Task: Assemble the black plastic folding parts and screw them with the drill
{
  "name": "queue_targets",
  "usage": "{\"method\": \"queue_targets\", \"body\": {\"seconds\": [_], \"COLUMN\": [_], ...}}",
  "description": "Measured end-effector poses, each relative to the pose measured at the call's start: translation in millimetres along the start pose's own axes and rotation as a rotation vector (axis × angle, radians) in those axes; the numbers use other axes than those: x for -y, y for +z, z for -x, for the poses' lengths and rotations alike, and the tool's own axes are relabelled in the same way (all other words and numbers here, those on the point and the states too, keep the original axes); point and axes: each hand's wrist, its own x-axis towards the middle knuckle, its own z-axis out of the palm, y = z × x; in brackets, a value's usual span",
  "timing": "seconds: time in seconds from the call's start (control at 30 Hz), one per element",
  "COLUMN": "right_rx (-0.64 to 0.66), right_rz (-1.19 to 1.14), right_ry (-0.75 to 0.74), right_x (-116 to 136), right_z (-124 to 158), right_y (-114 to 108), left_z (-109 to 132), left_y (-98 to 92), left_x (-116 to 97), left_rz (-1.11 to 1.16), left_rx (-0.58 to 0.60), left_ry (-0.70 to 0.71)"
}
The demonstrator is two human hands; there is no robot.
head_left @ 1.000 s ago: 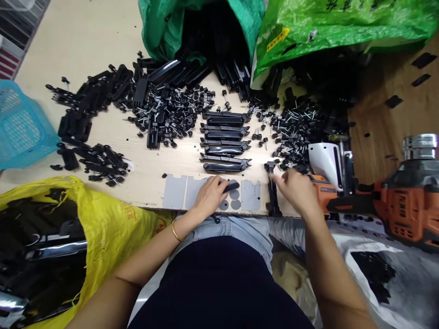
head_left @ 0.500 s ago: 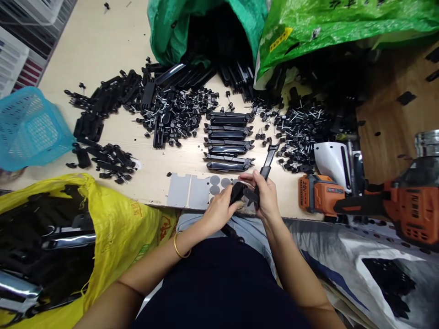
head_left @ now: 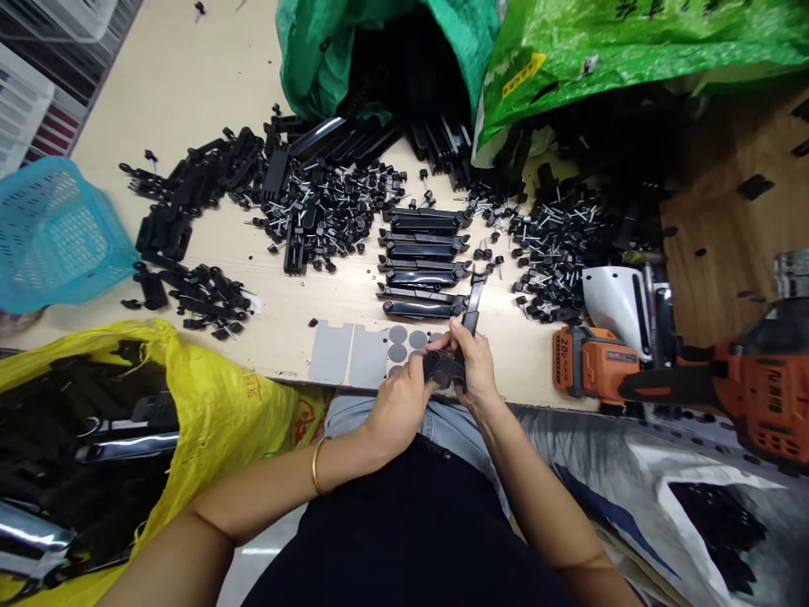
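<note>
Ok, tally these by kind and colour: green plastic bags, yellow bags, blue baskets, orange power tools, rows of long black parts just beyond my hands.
Dark green plastic bag: 1
Bright green plastic bag: 1
Yellow plastic bag: 1
Blue plastic basket: 1
Orange power tool: 1
Rows of long black plastic parts: 4
Total: 9

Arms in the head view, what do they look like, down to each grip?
The left arm and right arm show no sleeves; the left wears a thin gold-coloured bangle at the wrist, the right nothing that shows. The left grip and right grip are ungloved hands.
</note>
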Motion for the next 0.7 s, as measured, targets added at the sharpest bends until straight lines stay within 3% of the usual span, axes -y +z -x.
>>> {"method": "queue_targets", "body": {"seconds": [0.1,0.23,0.37,0.53,0.7], "right_rx": [0.014,-0.126,-0.019,-0.174,-0.111], "right_rz": [0.023,0.003,-0.004,-0.167,-0.150], "right_ry": [0.037,-0.111,-0.035,-0.171,-0.110], "right_x": [-5.4,-8.9,-8.1,-13.7,-18.8], "right_z": [-1.5,0.5,0.5,2.6,4.1], "right_y": [7.2,14.1,12.6,11.4,7.1], "left_z": [3.4,7.4,7.6,6.1,5.8], "left_y": [4.4,8.8,8.4,7.0,5.8], "left_x": [0.7,1.6,-1.4,-5.8,-4.7], "left_rz": [-0.003,0.007,-0.031,-0.128,-0.153], "left_rx": [-0.012,-0.087,-0.086,-0.143,-0.127], "left_ry": [-0.003,0.030,0.061,0.079,0.128]}}
